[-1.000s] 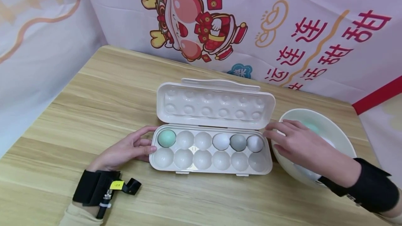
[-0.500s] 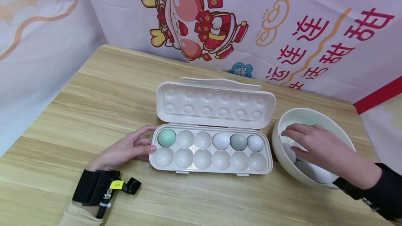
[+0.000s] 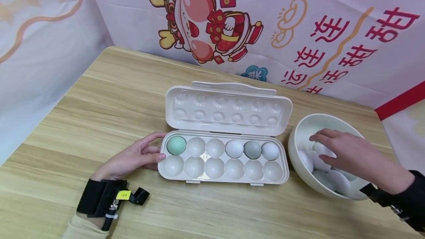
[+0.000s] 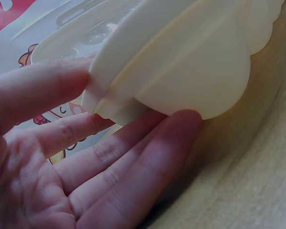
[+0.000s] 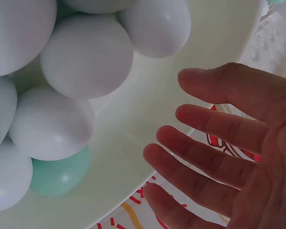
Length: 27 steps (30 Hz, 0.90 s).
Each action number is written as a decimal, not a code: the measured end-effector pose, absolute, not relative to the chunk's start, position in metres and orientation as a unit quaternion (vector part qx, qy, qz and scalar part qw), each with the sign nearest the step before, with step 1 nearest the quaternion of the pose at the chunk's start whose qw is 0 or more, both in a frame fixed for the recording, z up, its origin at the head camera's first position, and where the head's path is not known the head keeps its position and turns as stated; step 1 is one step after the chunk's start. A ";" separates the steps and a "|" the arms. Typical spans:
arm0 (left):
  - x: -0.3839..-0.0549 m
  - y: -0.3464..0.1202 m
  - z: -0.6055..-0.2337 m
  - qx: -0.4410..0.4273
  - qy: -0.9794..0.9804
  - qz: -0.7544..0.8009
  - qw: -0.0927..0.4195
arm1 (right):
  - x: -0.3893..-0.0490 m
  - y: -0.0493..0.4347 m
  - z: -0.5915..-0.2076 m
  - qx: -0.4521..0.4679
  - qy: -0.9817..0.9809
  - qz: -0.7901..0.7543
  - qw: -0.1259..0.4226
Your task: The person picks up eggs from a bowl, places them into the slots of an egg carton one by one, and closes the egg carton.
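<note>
My left hand (image 3: 131,159) grips the left end of a white plastic egg box (image 3: 228,180). In the left wrist view its thumb is at the rim and the other fingers reach under the cup. The lid (image 3: 229,130) stands tilted back. The far row holds a green egg (image 3: 176,145) at the left end; a white egg (image 3: 234,148), a grey egg (image 3: 252,149) and another white egg (image 3: 270,151) fill its right end. Over the cream bowl (image 3: 300,174), my right hand (image 3: 358,154) hovers with spread fingers, apart from the piled pale eggs (image 5: 86,56).
The bowl stands just right of the egg box. Low in its pile shows a green egg (image 5: 61,174). A printed cloth (image 3: 129,21) hangs behind the wooden table (image 3: 109,95). Both wrists wear black straps (image 3: 99,198).
My right hand has moved from the right end of the egg box to over the bowl, uncovering more eggs there. My left hand has stayed on the box.
</note>
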State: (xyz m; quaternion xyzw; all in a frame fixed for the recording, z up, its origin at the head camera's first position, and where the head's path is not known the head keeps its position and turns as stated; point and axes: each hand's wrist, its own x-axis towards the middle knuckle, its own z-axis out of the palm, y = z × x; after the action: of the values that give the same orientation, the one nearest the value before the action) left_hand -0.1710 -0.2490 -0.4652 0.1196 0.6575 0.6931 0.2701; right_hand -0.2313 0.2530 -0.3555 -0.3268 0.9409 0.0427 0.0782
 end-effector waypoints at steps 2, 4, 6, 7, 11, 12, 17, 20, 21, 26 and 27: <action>-0.171 -0.249 -0.465 0.120 0.656 0.694 0.270 | -0.233 0.256 -0.356 -0.315 0.943 0.048 0.093; -0.171 -0.249 -0.465 0.121 0.655 0.695 0.271 | -0.235 0.260 -0.358 -0.304 0.945 0.054 0.106; -0.171 -0.249 -0.465 0.121 0.655 0.695 0.271 | -0.237 0.263 -0.359 -0.295 0.946 0.054 0.126; -0.171 -0.249 -0.465 0.121 0.655 0.695 0.271 | -0.238 0.265 -0.360 -0.290 0.946 0.054 0.136; -0.171 -0.249 -0.465 0.120 0.656 0.694 0.271 | -0.243 0.270 -0.362 -0.274 0.945 0.050 0.172; -0.171 -0.249 -0.465 0.120 0.657 0.694 0.271 | -0.244 0.271 -0.363 -0.272 0.944 0.050 0.178; -0.171 -0.249 -0.465 0.121 0.655 0.695 0.271 | -0.248 0.272 -0.366 -0.261 0.942 0.046 0.206; -0.171 -0.249 -0.466 0.120 0.655 0.695 0.272 | -0.250 0.274 -0.368 -0.262 0.941 0.044 0.210; -0.171 -0.249 -0.465 0.119 0.655 0.695 0.272 | -0.250 0.274 -0.368 -0.264 0.941 0.044 0.209; -0.171 -0.249 -0.465 0.118 0.655 0.695 0.271 | -0.252 0.276 -0.373 -0.283 0.937 0.045 0.201; -0.171 -0.249 -0.465 0.119 0.655 0.696 0.271 | -0.253 0.276 -0.374 -0.287 0.936 0.046 0.200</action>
State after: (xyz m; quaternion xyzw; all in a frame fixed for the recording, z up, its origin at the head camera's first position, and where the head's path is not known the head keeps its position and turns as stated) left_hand -0.1713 -0.2490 -0.4653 0.1186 0.6548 0.6956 0.2709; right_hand -0.2529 0.2762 -0.3740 -0.2869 0.9358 0.0458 0.1997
